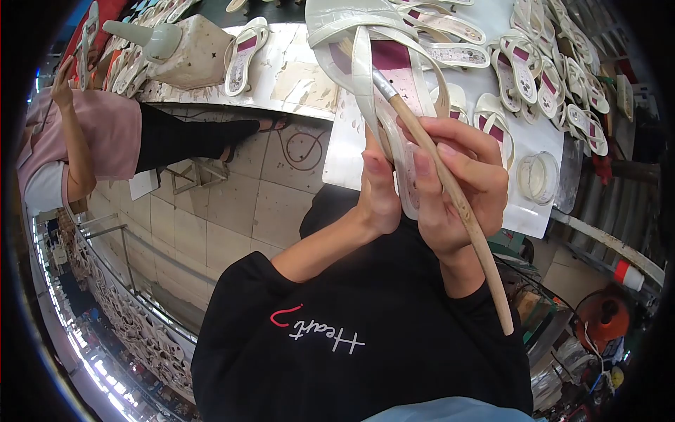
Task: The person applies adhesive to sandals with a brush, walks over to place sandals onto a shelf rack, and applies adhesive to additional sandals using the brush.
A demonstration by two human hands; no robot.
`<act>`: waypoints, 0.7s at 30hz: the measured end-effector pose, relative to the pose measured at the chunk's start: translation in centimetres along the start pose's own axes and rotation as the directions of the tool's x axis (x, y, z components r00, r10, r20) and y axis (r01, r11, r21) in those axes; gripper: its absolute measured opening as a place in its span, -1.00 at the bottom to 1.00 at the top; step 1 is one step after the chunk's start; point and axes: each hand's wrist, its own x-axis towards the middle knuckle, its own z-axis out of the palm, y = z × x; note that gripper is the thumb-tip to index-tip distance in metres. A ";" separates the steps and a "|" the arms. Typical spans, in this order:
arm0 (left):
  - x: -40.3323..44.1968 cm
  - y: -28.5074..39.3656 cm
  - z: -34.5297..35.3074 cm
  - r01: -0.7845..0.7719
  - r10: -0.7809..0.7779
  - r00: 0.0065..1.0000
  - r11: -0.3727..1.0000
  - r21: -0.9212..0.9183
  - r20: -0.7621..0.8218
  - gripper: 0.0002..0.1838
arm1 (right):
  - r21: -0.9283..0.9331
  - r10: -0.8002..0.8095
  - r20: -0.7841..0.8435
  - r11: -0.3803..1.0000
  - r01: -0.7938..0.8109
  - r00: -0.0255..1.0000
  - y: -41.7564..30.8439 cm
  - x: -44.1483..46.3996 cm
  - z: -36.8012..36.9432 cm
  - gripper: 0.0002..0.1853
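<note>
My left hand (380,188) is closed around the heel end of a white strappy sandal (361,65), its thumb showing on the near side. The sandal is raised in front of me, and a dark magenta patch shows on its insole. Between the thumb and fingers of my right hand (467,179) is a brush with a long wooden handle (472,228) and a metal ferrule (384,85). The brush's bristle end is in among the sandal's straps; whether it touches the insole or a strap I cannot tell.
Several white sandals (524,67) lie on the white worktable (343,158). A clear round dish (537,177) stands at its right side. Further left is a stained container with a grey nozzle (193,53). Another person in a pink top (105,133) works at far left.
</note>
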 end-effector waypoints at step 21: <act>0.4 0.5 0.6 -0.006 0.005 1.000 0.995 -0.095 -0.012 0.08 | -0.100 0.058 -0.059 0.993 -0.064 0.997 1.2 -0.6 -0.3 -0.81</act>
